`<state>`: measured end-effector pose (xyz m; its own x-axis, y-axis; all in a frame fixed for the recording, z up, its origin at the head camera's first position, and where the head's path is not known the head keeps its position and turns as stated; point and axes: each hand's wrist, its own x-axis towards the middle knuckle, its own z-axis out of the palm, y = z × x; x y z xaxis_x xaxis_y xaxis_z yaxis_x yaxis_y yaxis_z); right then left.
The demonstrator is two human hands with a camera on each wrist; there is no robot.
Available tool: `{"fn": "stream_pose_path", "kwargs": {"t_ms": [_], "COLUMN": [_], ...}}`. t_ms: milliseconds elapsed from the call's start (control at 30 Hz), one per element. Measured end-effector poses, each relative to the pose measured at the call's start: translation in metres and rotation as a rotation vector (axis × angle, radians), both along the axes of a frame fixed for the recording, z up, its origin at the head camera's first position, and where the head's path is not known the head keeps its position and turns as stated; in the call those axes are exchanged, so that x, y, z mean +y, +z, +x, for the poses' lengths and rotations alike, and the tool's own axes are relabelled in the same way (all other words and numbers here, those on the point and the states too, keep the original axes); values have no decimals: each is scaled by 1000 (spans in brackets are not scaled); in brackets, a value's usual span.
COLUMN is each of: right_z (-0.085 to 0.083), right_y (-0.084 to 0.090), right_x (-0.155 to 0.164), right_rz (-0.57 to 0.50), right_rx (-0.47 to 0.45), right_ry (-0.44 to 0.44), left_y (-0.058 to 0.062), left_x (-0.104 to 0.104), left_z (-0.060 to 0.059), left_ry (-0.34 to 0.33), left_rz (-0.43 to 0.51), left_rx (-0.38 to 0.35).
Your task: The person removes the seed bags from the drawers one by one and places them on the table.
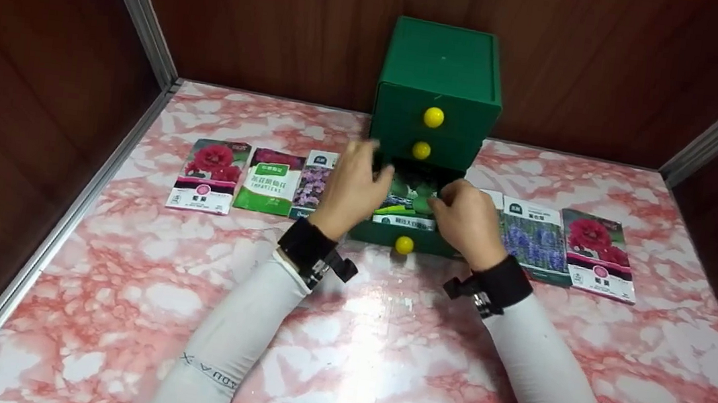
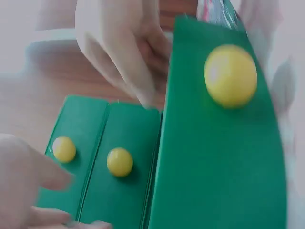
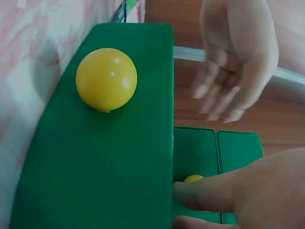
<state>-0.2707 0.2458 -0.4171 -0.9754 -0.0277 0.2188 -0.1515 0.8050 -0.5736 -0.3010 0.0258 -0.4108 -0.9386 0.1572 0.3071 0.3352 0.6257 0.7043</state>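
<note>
Cabinet: a small green drawer cabinet (image 1: pixel 440 69) stands at the back middle of the pink marbled table (image 1: pixel 382 353), against the brown wall. It has three drawers, each with a round yellow knob.

Upper drawers: the top knob (image 1: pixel 433 117) and the middle knob (image 1: pixel 421 150) sit on fronts that are pushed in flush.

Bottom drawer: the bottom drawer (image 1: pixel 395 236) is pulled out toward the person, its yellow knob (image 1: pixel 404 245) at the front edge. Seed packets (image 1: pixel 408 200) lie inside it, green and white print showing between the two hands.

Left hand: the left hand (image 1: pixel 352 187) hovers over the left side of the pulled-out drawer. In the right wrist view its fingers hang relaxed and slightly spread, palm empty, holding nothing.

Right hand: the right hand (image 1: pixel 465 217) is at the right side of the drawer, fingers bent down to the packets in it. Whether it pinches a packet or only touches, the pictures do not show.

Left row: three packets lie flat on the table left of the cabinet, a red-flower packet (image 1: pixel 208 174), a green packet (image 1: pixel 270 181) and a purple-flower packet (image 1: pixel 314 183), side by side.

Right row: right of the cabinet lie a blue-flower packet (image 1: pixel 534 238) and another red-flower packet (image 1: pixel 600 252).

Sleeves: both forearms wear white sleeves with black wrist straps.
</note>
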Motion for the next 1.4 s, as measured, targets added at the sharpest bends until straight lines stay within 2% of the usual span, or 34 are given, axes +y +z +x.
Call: {"fn": "stream_pose_path", "kwargs": {"t_ms": [67, 133, 233, 333, 500, 633, 700, 833, 933, 967, 1000, 1033, 1067, 1133, 1167, 1200, 1233, 1300, 1367, 1400], "right_z": [-4, -6, -8, -8, -8, -8, -9, -11, -11, -11, -11, -11, -10, -10, -9, -9, -9, -9, -10, -10], "right_y": [-2, -4, -10, -14, -17, -17, -17, -17, -17, -17, -17, -17, -17, -17, -17, -17, -17, -16, -17, -17], "right_x": [-3, -6, -10, -13, -14, -14, -14, -15, -17, -17, -17, -18, -18, -18, -18, -18, -18, -18, -18, -18], "right_rz": [18, 38, 75, 124, 175, 184, 189, 216, 238, 242, 246, 247, 249, 256, 259, 263, 265, 267, 258, 251], "right_rx": [-9, -13, -20, -19, -8, -9, -20, -45, -59, -62, -65, -69, -72, -73, -75, -76, -75, -74, -77, -77], "right_ry": [10, 28, 68, 100, 112, 121, 121, 115, 115, 118, 120, 123, 127, 133, 135, 135, 135, 134, 132, 131], "left_y": [-3, -6, -11, -14, -16, -18, -21, -46, -71, -72, -76, -74, -75, -56, -58, -66, -58, -55, -69, -65], "left_x": [3, 6, 11, 15, 21, 26, 28, 33, 35, 35, 35, 35, 34, 32, 33, 34, 32, 31, 32, 31], "left_z": [4, 7, 10, 15, 23, 24, 22, 7, -8, -9, -12, -11, -11, 1, -1, -6, -1, 0, -10, -7], "left_ry": [-27, -59, -79, -81, -89, -78, -81, -93, -97, -104, -107, -116, -124, -143, -147, -147, -149, -158, -161, -165], "left_rz": [-62, -150, -262, -336, -375, -401, -415, -467, -489, -500, -495, -496, -489, -495, -499, -493, -497, -489, -481, -476], "left_rx": [-85, -113, -75, -26, -35, -46, -52, -43, -19, -40, -32, -50, -30, -66, -77, -62, -69, -92, -63, -59]}}
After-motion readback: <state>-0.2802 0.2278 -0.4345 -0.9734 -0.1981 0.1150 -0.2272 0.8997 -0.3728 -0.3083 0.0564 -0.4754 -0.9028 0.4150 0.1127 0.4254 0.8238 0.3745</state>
